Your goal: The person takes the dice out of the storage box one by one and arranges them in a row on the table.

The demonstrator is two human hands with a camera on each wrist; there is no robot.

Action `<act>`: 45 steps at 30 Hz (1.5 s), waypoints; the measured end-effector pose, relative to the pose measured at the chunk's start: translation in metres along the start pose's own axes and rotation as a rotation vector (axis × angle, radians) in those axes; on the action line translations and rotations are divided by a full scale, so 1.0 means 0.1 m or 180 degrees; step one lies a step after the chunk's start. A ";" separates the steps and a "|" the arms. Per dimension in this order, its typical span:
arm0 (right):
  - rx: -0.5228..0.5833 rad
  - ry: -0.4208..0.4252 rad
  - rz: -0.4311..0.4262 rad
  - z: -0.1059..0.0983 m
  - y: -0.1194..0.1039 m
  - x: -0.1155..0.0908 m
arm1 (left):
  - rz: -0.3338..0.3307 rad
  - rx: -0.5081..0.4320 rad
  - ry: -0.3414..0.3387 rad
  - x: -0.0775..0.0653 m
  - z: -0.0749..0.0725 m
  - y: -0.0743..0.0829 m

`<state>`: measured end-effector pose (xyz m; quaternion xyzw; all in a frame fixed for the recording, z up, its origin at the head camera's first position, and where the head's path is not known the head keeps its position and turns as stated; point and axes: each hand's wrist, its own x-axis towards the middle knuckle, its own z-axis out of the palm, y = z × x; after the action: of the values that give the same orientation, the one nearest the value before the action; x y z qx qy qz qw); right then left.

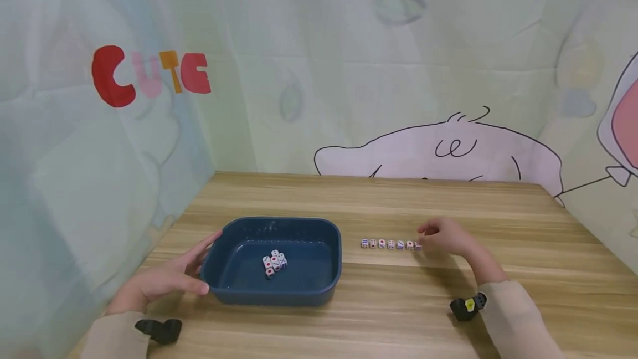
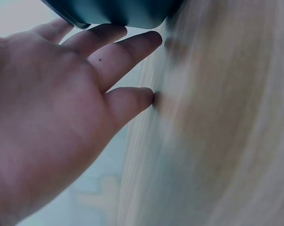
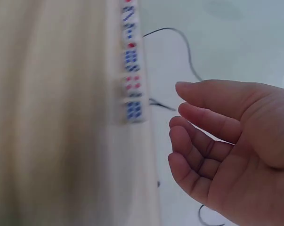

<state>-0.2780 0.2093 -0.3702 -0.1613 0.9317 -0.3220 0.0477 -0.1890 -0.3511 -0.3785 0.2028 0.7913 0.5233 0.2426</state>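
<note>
A dark blue rectangular basin stands on the table, with several white dice clustered on its floor. At its left side is my left hand, fingers spread and fairly straight, the fingertips at the basin wall. The left wrist view shows those fingers by the basin's lower edge. To the right of the basin runs a straight row of several dice. My right hand hovers at the row's right end. In the right wrist view its fingers are loosely bent, apart from the dice and holding nothing.
The wooden table reaches back to a printed cloth backdrop with cartoon drawings and coloured letters. Another cloth hangs along the left side. A black device sits at the left wrist, another black device at the right.
</note>
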 end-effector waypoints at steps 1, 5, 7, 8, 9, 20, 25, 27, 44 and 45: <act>-0.0021 0.0015 -0.0044 -0.02 -0.03 0.01 | -0.0010 0.0011 0.0006 0.00 0.00 0.00; 0.0001 0.0051 -0.0172 -0.07 -0.20 0.07 | 0.0016 0.0027 0.0004 -0.01 -0.01 -0.01; 0.0026 0.0057 -0.0219 -0.09 -0.29 0.10 | 0.0061 0.0015 -0.0013 -0.01 -0.01 -0.02; 0.0034 0.0054 -0.0231 -0.10 -0.34 0.11 | 0.0083 0.0009 -0.0017 -0.01 -0.01 -0.02; 0.0042 0.0045 -0.0237 -0.11 -0.40 0.12 | 0.0087 -0.0002 -0.0023 -0.01 -0.01 -0.02; -0.0019 0.0008 -0.0371 -0.09 -0.93 0.21 | 0.0144 -0.0061 -0.0036 0.00 -0.02 -0.04; 0.0079 -0.0072 -0.0474 -0.01 -1.13 0.28 | 0.0193 -0.0158 -0.0086 0.00 -0.02 -0.04; 0.0139 -0.0108 -0.0539 0.03 -1.21 0.30 | 0.0202 -0.0192 -0.0100 0.00 -0.02 -0.04; 0.0310 -0.0447 -0.1015 0.56 -1.85 0.43 | 0.0263 -0.0178 -0.0086 0.00 0.00 -0.03; 0.0330 -0.0480 -0.1012 0.59 -1.87 0.44 | 0.0274 -0.0195 -0.0101 0.00 0.00 -0.03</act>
<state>-0.2572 0.0218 -0.3007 -0.3275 0.8704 -0.3601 0.0742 -0.1893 -0.3524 -0.3812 0.2374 0.7615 0.5540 0.2384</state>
